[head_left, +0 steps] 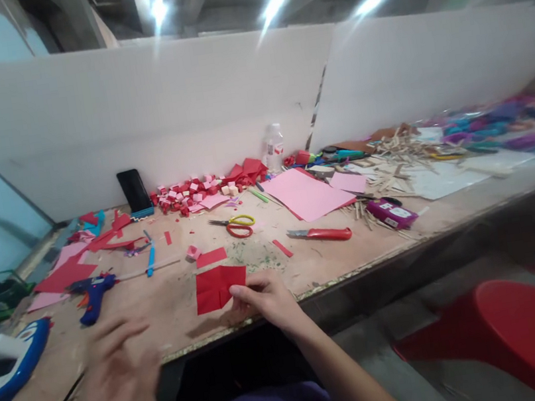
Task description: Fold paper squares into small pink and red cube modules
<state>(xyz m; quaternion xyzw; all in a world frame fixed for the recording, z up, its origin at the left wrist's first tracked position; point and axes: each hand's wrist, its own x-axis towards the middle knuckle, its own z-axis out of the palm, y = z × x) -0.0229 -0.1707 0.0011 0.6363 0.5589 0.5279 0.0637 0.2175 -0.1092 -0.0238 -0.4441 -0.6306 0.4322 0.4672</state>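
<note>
Two hands: both bare, both the person's own, low in the head view.
Right hand (pixel 267 298): at 6 o'clock of the tabletop's near edge, fingers (pixel 243 291) curled narrow and pinching the lower right corner of the red paper square (pixel 219 287).
Left hand (pixel 116 377): at 8 o'clock, blurred, raised off the tabletop (pixel 172 302), fingers spread wide, holding nothing that I can see.
Red paper square: flat on the tabletop, close to the near edge, creased, about as long as wide so no clear long axis; its body lies toward 10 o'clock from the right fingers.
Key relation: right hand touches the square; left hand is well apart from it, with the square toward 2 o'clock from the left fingers. Right is the nearer hand by far.
Near the square: small red strip (pixel 211 257) at 12 o'clock, thinner red scrap (pixel 282 248) toward 1 o'clock.
Cutting tools: scissors (pixel 234 225) with yellow and red handles at 12 o'clock, further back; red utility knife (pixel 320 235) at 2 o'clock, long axis left to right.
Glue gun (pixel 93 295): blue, at 9 o'clock of the square, nozzle pointing left.
Back row: phone (pixel 134 192) leaning on the white partition (pixel 134 113), heap of red and pink paper cubes (pixel 193 195) beside it, pink sheet (pixel 307 194) at 1 o'clock.
Far right: pile of wooden sticks (pixel 394 155), blurred.
Off the tabletop: red stool (pixel 533 328) at 4 o'clock.
</note>
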